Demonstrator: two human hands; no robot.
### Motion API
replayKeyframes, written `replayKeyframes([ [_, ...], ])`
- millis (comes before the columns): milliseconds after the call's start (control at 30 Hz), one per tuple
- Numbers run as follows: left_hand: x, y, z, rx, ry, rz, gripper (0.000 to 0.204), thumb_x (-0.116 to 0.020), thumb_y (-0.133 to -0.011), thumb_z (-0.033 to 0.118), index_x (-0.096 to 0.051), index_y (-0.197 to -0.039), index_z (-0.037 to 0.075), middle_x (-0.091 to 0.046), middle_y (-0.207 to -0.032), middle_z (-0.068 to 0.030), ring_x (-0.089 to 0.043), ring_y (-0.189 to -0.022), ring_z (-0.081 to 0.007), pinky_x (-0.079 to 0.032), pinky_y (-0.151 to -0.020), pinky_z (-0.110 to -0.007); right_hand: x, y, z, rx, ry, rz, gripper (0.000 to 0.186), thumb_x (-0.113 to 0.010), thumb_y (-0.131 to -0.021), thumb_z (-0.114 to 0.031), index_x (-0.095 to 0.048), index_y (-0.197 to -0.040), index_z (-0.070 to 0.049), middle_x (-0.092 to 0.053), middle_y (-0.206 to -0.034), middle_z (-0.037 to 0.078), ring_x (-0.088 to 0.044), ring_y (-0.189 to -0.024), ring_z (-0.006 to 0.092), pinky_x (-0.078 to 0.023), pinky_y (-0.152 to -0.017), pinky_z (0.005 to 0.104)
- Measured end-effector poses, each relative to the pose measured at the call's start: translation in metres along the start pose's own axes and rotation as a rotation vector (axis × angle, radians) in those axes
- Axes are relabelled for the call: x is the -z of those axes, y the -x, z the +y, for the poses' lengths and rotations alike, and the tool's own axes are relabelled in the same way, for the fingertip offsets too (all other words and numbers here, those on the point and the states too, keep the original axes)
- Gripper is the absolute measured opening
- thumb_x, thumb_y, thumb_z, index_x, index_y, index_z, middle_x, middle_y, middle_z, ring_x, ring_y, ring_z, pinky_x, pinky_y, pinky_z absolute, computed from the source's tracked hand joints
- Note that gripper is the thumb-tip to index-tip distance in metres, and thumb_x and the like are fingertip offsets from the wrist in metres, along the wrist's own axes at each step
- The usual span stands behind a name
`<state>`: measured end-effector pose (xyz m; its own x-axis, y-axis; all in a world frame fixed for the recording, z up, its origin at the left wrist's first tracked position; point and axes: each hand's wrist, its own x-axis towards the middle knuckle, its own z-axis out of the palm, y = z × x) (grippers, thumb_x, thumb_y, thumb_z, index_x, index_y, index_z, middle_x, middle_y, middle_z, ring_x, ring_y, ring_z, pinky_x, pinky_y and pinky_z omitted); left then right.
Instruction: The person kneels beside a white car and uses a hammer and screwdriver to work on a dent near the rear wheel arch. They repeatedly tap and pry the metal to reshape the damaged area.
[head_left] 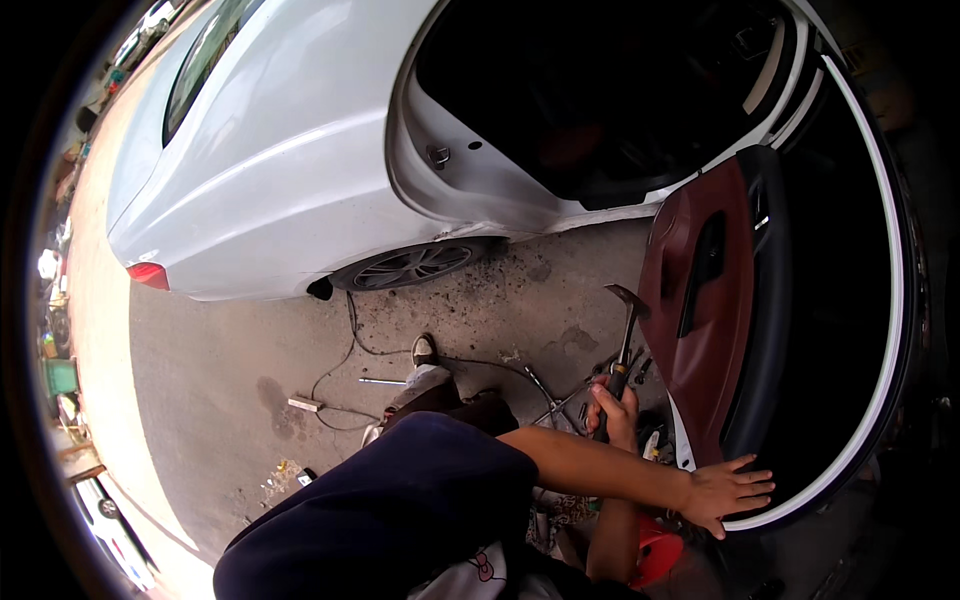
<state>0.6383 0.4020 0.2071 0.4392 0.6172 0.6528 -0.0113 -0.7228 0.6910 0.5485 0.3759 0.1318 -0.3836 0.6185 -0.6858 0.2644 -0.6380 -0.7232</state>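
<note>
A hammer (632, 312) with a curved, pointed steel head and a black and yellow grip stands roughly upright in my right hand (616, 415), whose fingers wrap its handle. Its head is close beside the dark red inner panel (700, 290) of the open car door. My left forearm crosses over the right one. My left hand (728, 492) lies with fingers spread at the near end of the door, by its white outer edge (892, 330). What its palm touches is hidden.
The white car (290, 130) stands ahead, its rear wheel (415, 267) beside the open doorway. A cable (440, 358), a metal rod (382, 381) and a cross-shaped wheel wrench (553, 402) lie on the concrete. A red container (657, 552) and clutter sit below my arms.
</note>
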Motion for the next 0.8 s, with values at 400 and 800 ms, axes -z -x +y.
replayKeyframes([
  [400, 0.089, 0.023, -0.165, 0.094, -0.055, 0.366, 0.064, -0.068, -0.086, 0.034, -0.05, -0.138, 0.0, -0.042, -0.149, -0.0189, -0.029, -0.148, -0.0329, -0.021, -0.118, -0.058, 0.19, -0.166, -0.04, -0.119, 0.582, 0.053, 0.036, -0.063, -0.086, 0.001, -0.055, -0.121, 0.003, -0.053, -0.066, 0.001, -0.052, -0.043, 0.0107, -0.04, -0.039, 0.0277],
  [800, 0.312, 0.402, -0.347, 1.534, -1.4, -0.14, 0.071, -0.056, -0.095, 0.041, -0.035, -0.15, 0.0, -0.024, -0.16, -0.0231, -0.016, -0.152, -0.0354, -0.012, -0.123, -0.05, 0.276, -0.32, 0.046, -0.324, 0.174, -0.117, 0.037, -0.061, -0.085, -0.006, -0.051, -0.119, 0.004, -0.053, -0.069, 0.005, -0.055, -0.049, 0.0144, -0.046, -0.046, 0.0307],
])
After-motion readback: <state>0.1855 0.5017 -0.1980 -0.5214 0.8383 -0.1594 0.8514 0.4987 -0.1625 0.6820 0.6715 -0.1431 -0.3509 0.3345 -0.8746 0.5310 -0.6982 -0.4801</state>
